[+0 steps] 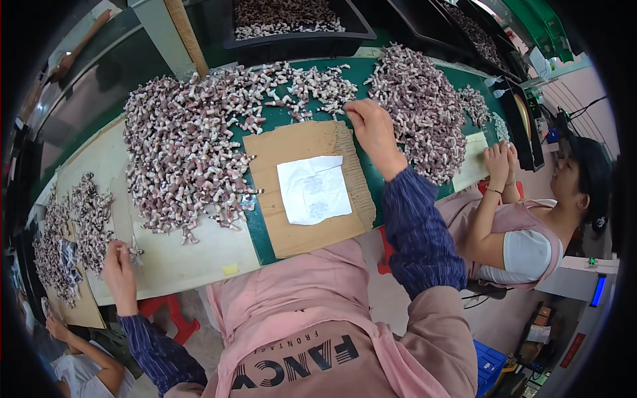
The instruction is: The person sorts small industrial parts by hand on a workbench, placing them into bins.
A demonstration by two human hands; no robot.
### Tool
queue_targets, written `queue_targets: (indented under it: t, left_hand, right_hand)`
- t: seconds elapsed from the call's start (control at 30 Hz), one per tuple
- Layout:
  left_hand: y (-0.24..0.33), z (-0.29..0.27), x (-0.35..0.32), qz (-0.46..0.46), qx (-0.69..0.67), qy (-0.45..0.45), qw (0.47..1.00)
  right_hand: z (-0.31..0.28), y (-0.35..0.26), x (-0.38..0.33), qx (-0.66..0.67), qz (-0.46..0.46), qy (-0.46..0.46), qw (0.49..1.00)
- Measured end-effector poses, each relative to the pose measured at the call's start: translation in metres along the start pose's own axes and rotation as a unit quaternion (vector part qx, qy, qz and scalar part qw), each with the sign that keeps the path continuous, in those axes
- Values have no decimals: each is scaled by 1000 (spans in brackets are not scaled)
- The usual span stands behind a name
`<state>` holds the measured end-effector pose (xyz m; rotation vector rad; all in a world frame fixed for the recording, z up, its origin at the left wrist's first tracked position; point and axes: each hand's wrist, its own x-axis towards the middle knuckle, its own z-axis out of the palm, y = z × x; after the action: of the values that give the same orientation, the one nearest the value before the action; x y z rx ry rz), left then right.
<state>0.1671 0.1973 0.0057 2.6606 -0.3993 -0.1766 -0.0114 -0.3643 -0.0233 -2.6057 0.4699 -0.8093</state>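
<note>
My left hand [120, 274] is closed over the pale board at the left, fingers drawn together at a small brown-and-white piece [136, 251]. My right hand [376, 136] reaches to the far pile's near edge; its fingertips are pinched, and what they hold is too small to make out. Heaped at centre-left is a large pile of small brown-and-white figure-like pieces [179, 152], their exact kind unclear. Between my hands lies a brown cardboard sheet [265, 229], its right edge torn to the corrugation. A creased white paper [292, 192] lies on it.
A second pile [418, 113] stands right of my right hand, and a smaller one [89, 212] far left. Black bins [298, 45] line the table's far side. A co-worker [524, 245] sits at the right; another person's arm [86, 348] shows lower left. A red stool [174, 318] is below.
</note>
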Motion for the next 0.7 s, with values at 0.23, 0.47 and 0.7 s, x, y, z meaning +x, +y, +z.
queue_targets:
  t: [0.23,0.47,0.7]
  left_hand:
    - [-18,7,22,91,228,140,959]
    - [105,56,-20,257,-46,162,952]
    - [159,97,-43,300,-138,65,942]
  right_hand:
    - [17,5,12,-74,-1,-63,995]
    - [-15,2,1,-4,92,-53,994]
    - [-48,-10,-32,298,250,-72,918]
